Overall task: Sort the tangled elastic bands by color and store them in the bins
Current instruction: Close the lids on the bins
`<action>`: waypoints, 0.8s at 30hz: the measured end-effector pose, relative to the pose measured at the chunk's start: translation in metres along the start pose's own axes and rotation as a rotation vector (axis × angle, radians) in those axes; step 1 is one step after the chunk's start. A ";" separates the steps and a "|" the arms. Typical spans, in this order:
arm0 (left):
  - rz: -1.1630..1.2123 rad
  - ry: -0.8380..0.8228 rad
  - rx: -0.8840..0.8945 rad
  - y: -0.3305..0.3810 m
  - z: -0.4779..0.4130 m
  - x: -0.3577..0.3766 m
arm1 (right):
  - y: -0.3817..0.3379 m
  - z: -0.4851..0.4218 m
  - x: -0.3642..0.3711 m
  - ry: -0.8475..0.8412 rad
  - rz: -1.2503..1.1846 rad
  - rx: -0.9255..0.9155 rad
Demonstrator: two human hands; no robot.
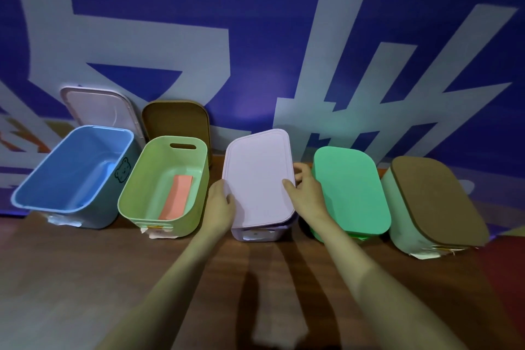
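- Your left hand (pixel 221 203): reached forward, set at left long edge of lilac lid (pixel 260 176); fingers (pixel 229 198) curled onto that edge, gripping.
- Your right hand (pixel 307 190): at lid's right long edge; thumb (pixel 288 186) lying on top face, other fingers wrapped round edge, gripping.
- Your left forearm (pixel 170 278): bare, rising from lower frame up and rightward to wrist.
- Your right forearm (pixel 369 278): bare, rising from lower right up and leftward to wrist.
- Arms converge; hands apart, lid between.

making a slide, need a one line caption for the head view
Left hand and right hand grip the lilac lid over the lilac bin; blue bin and green bin alongside stand open.
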State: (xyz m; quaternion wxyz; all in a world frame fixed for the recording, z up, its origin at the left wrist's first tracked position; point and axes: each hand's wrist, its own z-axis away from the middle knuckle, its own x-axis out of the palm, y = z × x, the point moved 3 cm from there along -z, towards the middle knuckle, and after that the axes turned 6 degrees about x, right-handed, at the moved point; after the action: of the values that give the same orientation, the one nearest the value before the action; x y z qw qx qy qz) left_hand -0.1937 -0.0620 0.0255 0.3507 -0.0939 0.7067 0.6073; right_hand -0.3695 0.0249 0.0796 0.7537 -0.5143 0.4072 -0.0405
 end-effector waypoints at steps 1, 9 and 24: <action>-0.048 -0.017 0.015 0.002 -0.001 0.002 | 0.002 0.000 0.000 0.010 0.028 0.004; -0.424 -0.071 0.203 0.023 -0.010 0.016 | 0.030 -0.010 0.004 0.032 0.327 0.092; -0.503 -0.099 0.205 0.018 -0.012 0.027 | 0.030 -0.036 -0.001 -0.281 0.441 0.166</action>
State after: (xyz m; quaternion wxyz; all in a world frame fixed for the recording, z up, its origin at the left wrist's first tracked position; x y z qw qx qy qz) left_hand -0.2278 -0.0613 0.0233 0.5321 -0.2008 0.7009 0.4306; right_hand -0.4047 0.0126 0.0505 0.8330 -0.3501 0.3962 0.1630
